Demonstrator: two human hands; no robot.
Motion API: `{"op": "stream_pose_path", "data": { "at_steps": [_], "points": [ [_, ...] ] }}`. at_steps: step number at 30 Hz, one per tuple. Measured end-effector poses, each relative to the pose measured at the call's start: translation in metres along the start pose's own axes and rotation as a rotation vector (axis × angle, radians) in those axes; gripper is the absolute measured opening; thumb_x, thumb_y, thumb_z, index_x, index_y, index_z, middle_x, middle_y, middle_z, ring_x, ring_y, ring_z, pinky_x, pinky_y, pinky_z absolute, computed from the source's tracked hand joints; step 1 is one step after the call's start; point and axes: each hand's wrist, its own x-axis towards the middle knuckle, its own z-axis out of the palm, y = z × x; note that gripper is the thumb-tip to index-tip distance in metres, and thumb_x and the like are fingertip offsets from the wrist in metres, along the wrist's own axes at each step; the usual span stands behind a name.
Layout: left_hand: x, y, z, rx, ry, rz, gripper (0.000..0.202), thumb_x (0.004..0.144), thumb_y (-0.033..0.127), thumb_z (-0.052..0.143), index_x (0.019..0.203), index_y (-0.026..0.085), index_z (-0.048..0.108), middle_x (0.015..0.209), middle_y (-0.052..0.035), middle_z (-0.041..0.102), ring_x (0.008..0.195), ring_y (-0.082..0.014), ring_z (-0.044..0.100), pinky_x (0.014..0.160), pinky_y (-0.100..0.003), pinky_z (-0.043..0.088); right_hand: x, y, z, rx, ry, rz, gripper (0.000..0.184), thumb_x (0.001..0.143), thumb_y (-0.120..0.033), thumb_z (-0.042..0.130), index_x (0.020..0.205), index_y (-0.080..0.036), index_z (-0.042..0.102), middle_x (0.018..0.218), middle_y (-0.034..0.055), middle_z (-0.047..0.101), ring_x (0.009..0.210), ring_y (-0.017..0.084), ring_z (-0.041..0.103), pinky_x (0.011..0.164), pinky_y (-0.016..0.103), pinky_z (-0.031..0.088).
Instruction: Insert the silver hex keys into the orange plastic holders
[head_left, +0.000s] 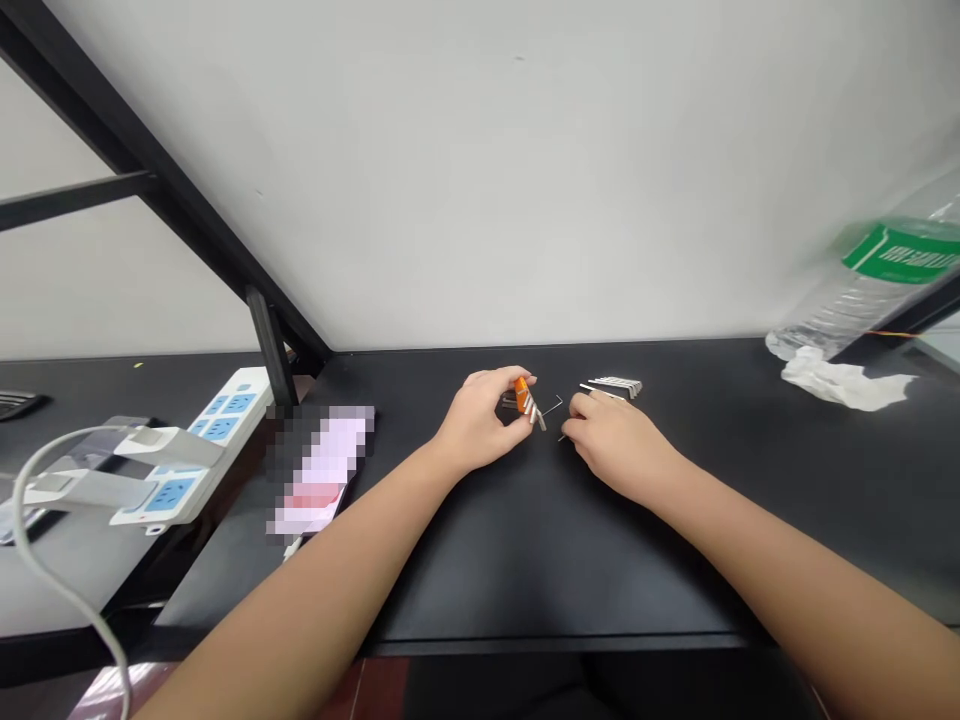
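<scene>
My left hand (480, 425) is closed around an orange hex-key holder (522, 394) with a few silver keys still sticking out of it, held just above the black tabletop (525, 560). My right hand (611, 440) pinches a thin L-shaped hex key (555, 408) right beside the holder. Behind my right hand a row of several loose silver hex keys (616, 385) lies on the table.
A white power strip (202, 440) with blue sockets and a white cable lies at the left beside a black frame post (271, 360). A blurred pink-white item (322, 480) lies near it. A clear plastic bottle (870, 280) and crumpled tissue (844, 382) sit at the far right.
</scene>
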Motion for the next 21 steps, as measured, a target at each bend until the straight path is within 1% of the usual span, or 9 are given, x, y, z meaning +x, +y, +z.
{"op": "stream_pose_path", "data": {
  "at_steps": [2,4,6,8,10,12,14,17,21],
  "points": [
    [0.000,0.001,0.000,-0.029,-0.017,-0.023,0.051,0.077,0.017,0.071,0.125,0.022,0.055,0.119,-0.0047,0.073,0.106,-0.0199,0.071,0.105,-0.040,0.052,0.000,0.000,0.000,-0.006,0.011,-0.018,0.023,0.097,-0.014,0.049,0.084,-0.017,0.068,0.098,0.0109,0.062,0.092,0.023,0.055,0.074,0.034,0.037],
    [-0.001,0.002,0.000,-0.064,-0.039,-0.045,0.053,0.077,0.015,0.070,0.127,0.022,0.051,0.122,-0.0054,0.072,0.105,-0.0187,0.072,0.101,-0.037,0.055,-0.001,0.000,0.001,0.009,-0.009,-0.017,0.019,0.095,-0.014,0.051,0.084,-0.015,0.067,0.093,0.0107,0.063,0.086,0.022,0.057,0.075,0.035,0.038],
    [-0.001,0.003,0.000,-0.090,-0.048,-0.045,0.050,0.078,0.014,0.069,0.124,0.022,0.052,0.120,-0.0047,0.072,0.100,-0.0163,0.071,0.094,-0.033,0.057,-0.002,-0.001,0.002,0.062,-0.038,0.026,0.015,0.091,-0.014,0.053,0.080,-0.014,0.064,0.087,0.0093,0.063,0.076,0.019,0.056,0.070,0.034,0.037],
    [-0.001,0.002,0.000,-0.091,-0.048,-0.022,0.045,0.078,0.014,0.068,0.121,0.022,0.056,0.115,-0.0039,0.071,0.097,-0.0151,0.070,0.088,-0.030,0.059,-0.002,-0.001,0.001,0.194,-0.035,0.092,0.011,0.087,-0.012,0.054,0.078,-0.015,0.060,0.084,0.0062,0.063,0.068,0.015,0.054,0.063,0.031,0.035],
    [-0.002,0.002,0.000,-0.075,-0.061,0.006,0.042,0.079,0.015,0.069,0.119,0.022,0.059,0.111,-0.0041,0.070,0.097,-0.0159,0.068,0.086,-0.031,0.059,-0.002,0.001,-0.002,0.417,0.025,0.131,0.007,0.084,-0.013,0.055,0.079,-0.017,0.057,0.079,0.0017,0.062,0.065,0.013,0.053,0.060,0.027,0.035],
    [-0.002,0.003,0.000,-0.046,-0.087,0.036,0.043,0.079,0.016,0.070,0.121,0.022,0.060,0.109,-0.0045,0.070,0.098,-0.0170,0.066,0.088,-0.033,0.058,-0.002,0.004,-0.006,0.650,0.133,0.126,0.004,0.084,-0.015,0.057,0.082,-0.018,0.055,0.075,-0.0017,0.061,0.065,0.011,0.053,0.061,0.024,0.038],
    [-0.002,0.006,0.001,-0.015,-0.112,0.073,0.046,0.079,0.017,0.071,0.123,0.021,0.059,0.108,-0.0044,0.070,0.097,-0.0176,0.064,0.089,-0.035,0.057,-0.002,0.007,-0.012,0.799,0.233,0.103,0.003,0.084,-0.016,0.058,0.083,-0.019,0.056,0.074,-0.0028,0.060,0.065,0.010,0.053,0.062,0.022,0.039],
    [-0.003,0.013,0.001,0.036,-0.139,0.130,0.046,0.081,0.019,0.071,0.125,0.021,0.058,0.104,-0.0039,0.069,0.093,-0.0174,0.063,0.088,-0.035,0.054,-0.003,0.007,-0.018,0.875,0.292,0.070,0.005,0.088,-0.018,0.058,0.084,-0.018,0.060,0.074,-0.0020,0.059,0.065,0.009,0.051,0.061,0.022,0.039],
    [-0.003,0.017,0.002,0.092,-0.135,0.192,0.043,0.082,0.021,0.070,0.124,0.020,0.058,0.099,-0.0032,0.069,0.090,-0.0175,0.062,0.085,-0.034,0.051,-0.002,0.009,-0.018,0.852,0.340,-0.004,0.008,0.090,-0.016,0.059,0.086,-0.018,0.066,0.074,-0.0010,0.060,0.066,0.009,0.050,0.061,0.022,0.038]
  ]
}}
